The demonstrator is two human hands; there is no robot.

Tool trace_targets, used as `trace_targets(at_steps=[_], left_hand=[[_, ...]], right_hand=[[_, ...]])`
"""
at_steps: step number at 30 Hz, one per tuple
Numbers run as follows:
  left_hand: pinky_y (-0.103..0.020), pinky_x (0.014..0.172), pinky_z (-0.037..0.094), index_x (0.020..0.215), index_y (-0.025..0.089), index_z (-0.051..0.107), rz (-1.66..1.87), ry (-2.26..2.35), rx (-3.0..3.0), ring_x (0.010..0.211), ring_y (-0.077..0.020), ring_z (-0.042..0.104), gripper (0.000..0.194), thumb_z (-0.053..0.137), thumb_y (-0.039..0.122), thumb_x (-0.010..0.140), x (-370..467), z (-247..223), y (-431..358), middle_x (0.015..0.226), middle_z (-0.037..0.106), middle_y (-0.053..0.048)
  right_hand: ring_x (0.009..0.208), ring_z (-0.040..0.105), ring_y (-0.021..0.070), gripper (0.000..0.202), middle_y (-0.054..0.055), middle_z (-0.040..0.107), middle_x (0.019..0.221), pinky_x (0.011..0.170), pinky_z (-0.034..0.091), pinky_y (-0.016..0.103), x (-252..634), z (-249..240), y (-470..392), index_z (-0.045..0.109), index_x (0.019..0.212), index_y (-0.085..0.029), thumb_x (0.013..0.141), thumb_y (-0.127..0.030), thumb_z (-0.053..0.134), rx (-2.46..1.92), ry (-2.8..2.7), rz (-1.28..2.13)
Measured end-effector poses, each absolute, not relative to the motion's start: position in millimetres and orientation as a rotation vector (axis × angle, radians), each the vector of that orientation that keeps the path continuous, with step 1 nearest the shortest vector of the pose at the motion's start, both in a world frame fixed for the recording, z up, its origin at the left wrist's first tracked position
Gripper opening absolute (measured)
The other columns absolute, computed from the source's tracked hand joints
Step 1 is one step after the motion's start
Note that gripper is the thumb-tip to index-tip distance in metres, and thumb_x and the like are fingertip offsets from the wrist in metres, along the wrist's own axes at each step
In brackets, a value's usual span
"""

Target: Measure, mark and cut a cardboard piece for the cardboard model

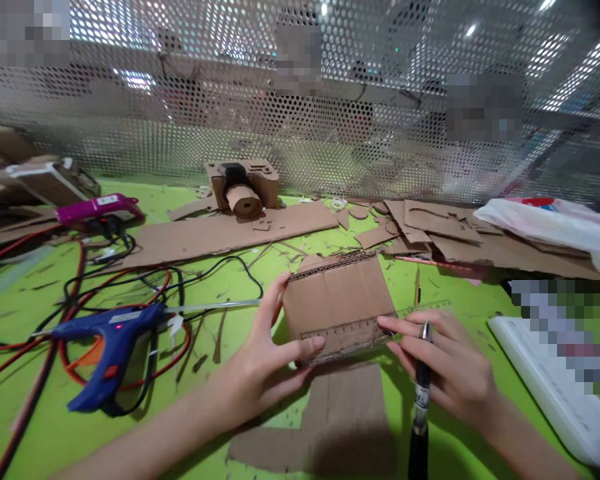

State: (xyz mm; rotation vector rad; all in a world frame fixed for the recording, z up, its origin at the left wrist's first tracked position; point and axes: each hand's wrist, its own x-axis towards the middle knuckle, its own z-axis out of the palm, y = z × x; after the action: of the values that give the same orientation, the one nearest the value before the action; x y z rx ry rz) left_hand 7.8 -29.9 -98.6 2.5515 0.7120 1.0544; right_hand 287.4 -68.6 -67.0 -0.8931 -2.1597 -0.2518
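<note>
Ruler [349,333] on cardboard [337,293] overhangs its right edge above table [460,288]

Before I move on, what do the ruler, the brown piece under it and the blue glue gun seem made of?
Ruler: probably clear plastic; brown and green show through it. Brown piece: corrugated cardboard, matte; fluting shows along its far edge. Blue glue gun: likely hard plastic with a slight sheen, judging by its smooth, evenly coloured body.

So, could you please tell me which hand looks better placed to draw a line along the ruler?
Probably the right hand: it holds the pen, close to the ruler. The left hand is occupied gripping the cardboard piece, thumb at the ruler.
</note>
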Motion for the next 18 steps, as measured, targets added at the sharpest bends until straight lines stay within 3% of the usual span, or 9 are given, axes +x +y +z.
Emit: trace_targets(at_steps=[18], left_hand=[[-0.061,0.110,0.030,0.118,0.026,0.060,1.044,0.740,2.524,0.150,-0.0341,0.005,0.036,0.057,0.006,0.088,9.3,-98.0,-32.4,0.163,-0.009,-0.008]], right_hand=[[0.084,0.059,0.0204,0.017,0.010,0.077,0.101,0.070,0.052,0.036,287.5,-65.9,-68.6,0.064,0.096,-0.015,0.088,-0.002,0.059,-0.891,-2.180,-0.270]])
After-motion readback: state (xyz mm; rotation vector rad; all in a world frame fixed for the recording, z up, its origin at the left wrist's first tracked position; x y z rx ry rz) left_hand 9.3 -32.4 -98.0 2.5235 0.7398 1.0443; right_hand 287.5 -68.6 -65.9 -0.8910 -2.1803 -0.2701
